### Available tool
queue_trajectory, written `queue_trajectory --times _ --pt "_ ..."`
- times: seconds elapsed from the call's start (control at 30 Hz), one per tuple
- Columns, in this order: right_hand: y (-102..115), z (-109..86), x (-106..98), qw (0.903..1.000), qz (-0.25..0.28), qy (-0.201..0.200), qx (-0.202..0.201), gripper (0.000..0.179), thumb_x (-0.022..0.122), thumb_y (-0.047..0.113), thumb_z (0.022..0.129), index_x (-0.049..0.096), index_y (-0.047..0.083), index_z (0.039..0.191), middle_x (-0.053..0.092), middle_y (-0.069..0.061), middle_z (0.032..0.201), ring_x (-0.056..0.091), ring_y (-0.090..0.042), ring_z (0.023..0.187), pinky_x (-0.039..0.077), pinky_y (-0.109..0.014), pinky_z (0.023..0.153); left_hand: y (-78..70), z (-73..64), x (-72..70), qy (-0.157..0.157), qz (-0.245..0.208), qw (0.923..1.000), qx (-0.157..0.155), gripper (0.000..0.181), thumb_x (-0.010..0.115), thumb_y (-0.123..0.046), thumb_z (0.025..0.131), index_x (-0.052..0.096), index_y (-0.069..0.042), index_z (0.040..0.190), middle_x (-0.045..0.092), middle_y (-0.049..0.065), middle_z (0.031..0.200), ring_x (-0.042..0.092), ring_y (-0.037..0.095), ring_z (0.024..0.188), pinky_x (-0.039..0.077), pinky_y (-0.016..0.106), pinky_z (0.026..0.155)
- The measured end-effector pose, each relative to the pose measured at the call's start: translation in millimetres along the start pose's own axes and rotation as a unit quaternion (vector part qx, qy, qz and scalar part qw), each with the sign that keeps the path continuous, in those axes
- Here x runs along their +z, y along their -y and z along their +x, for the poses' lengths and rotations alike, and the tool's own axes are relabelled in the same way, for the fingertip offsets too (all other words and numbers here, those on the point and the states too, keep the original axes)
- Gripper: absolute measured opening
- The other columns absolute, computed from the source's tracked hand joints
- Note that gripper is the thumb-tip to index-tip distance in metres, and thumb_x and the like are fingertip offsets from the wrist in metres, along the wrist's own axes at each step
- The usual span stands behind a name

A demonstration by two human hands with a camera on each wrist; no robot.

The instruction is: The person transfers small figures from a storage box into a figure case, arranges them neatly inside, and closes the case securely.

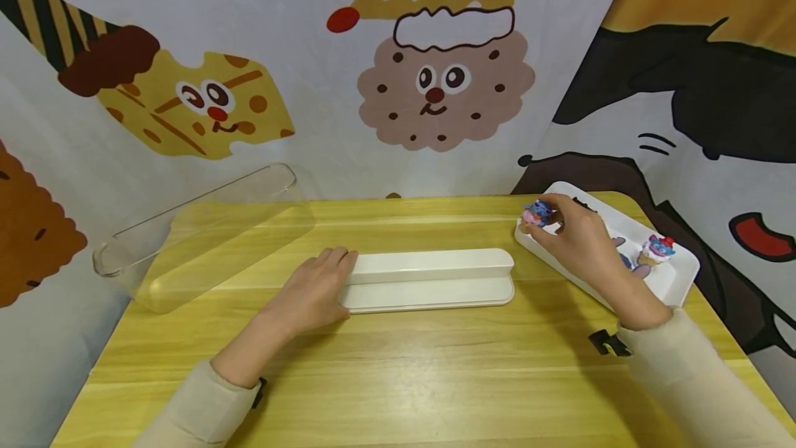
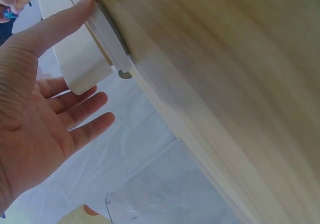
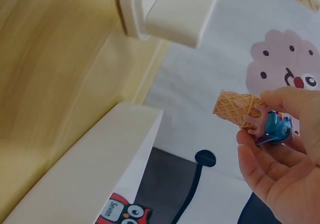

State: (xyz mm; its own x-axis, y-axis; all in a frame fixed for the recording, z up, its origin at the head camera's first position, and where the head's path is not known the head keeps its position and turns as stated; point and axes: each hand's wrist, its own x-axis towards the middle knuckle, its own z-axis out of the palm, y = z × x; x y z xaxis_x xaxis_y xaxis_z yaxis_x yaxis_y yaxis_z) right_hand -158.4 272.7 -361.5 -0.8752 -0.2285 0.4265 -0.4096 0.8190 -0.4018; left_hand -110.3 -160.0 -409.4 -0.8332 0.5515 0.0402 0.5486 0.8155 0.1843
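In the head view, my left hand (image 1: 317, 289) spans the left end of a white two-step display base (image 1: 429, 291). In the left wrist view, its thumb (image 2: 75, 16) lies on the base's near edge and its fingers curl behind the raised step. My right hand (image 1: 578, 237) pinches a small ice-cream-cone figurine (image 3: 237, 109) between thumb and fingers. The figurine has a waffle cone, pink drips and a blue character on top. It is held above the left corner of a white tray (image 1: 680, 275), where another cone figurine (image 1: 657, 249) lies with several small pieces.
A clear plastic cover (image 1: 218, 234) stands at the table's left back, partly beyond the edge. The wooden table (image 1: 398, 379) meets a cartoon-printed curtain (image 1: 323, 88) behind. An owl sticker (image 3: 125, 211) shows beside the tray wall in the right wrist view.
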Motion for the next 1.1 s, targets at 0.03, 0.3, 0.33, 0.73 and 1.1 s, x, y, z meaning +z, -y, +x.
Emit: queue_trajectory --times 0.03,0.3,0.33,0.73,1.1 --pt "1.9 0.3 0.4 1.0000 0.002 -0.001 -0.002 0.046 0.083 0.008 0.088 0.064 -0.004 0.128 0.073 -0.018 0.097 0.065 -0.028 0.077 0.049 -0.034 0.065 0.0 0.3 0.0 0.000 0.001 1.0000 0.000 0.102 0.100 -0.026 0.069 0.048 0.008 0.149 0.058 0.021 0.138 0.057 0.035 0.125 0.057 0.048 0.099" --pt "18.4 4.2 8.3 0.9989 0.041 0.012 -0.018 0.047 0.083 0.010 0.089 0.064 -0.001 0.130 0.073 -0.016 0.101 0.068 -0.029 0.084 0.055 -0.040 0.067 0.4 0.3 -0.1 0.003 -0.001 1.0000 -0.002 0.101 0.100 -0.026 0.070 0.047 0.008 0.149 0.057 0.021 0.138 0.057 0.035 0.124 0.057 0.048 0.096" --pt "20.5 4.6 10.2 0.9987 0.045 0.013 -0.023 0.045 0.083 0.008 0.089 0.065 -0.002 0.129 0.073 -0.015 0.101 0.068 -0.029 0.084 0.056 -0.042 0.067 0.5 0.4 0.0 0.003 -0.001 1.0000 -0.002 0.100 0.100 -0.026 0.070 0.047 0.008 0.149 0.057 0.021 0.138 0.058 0.035 0.124 0.058 0.048 0.096" --pt "45.8 1.6 30.9 0.9942 0.085 0.007 -0.065 0.046 0.085 -0.002 0.084 0.064 -0.005 0.125 0.073 -0.014 0.101 0.068 -0.026 0.081 0.059 -0.042 0.066 0.8 0.4 3.7 0.004 -0.012 0.9999 -0.005 0.101 0.100 -0.023 0.069 0.046 0.008 0.149 0.057 0.020 0.138 0.058 0.034 0.122 0.058 0.046 0.096" --pt "76.5 0.2 53.5 0.9888 0.118 0.018 -0.090 0.050 0.086 0.002 0.084 0.063 -0.005 0.128 0.074 -0.013 0.104 0.069 -0.027 0.085 0.059 -0.045 0.067 0.6 0.0 2.9 0.007 -0.013 0.9999 -0.007 0.100 0.100 -0.023 0.070 0.047 0.008 0.148 0.058 0.020 0.138 0.060 0.034 0.120 0.058 0.047 0.095"
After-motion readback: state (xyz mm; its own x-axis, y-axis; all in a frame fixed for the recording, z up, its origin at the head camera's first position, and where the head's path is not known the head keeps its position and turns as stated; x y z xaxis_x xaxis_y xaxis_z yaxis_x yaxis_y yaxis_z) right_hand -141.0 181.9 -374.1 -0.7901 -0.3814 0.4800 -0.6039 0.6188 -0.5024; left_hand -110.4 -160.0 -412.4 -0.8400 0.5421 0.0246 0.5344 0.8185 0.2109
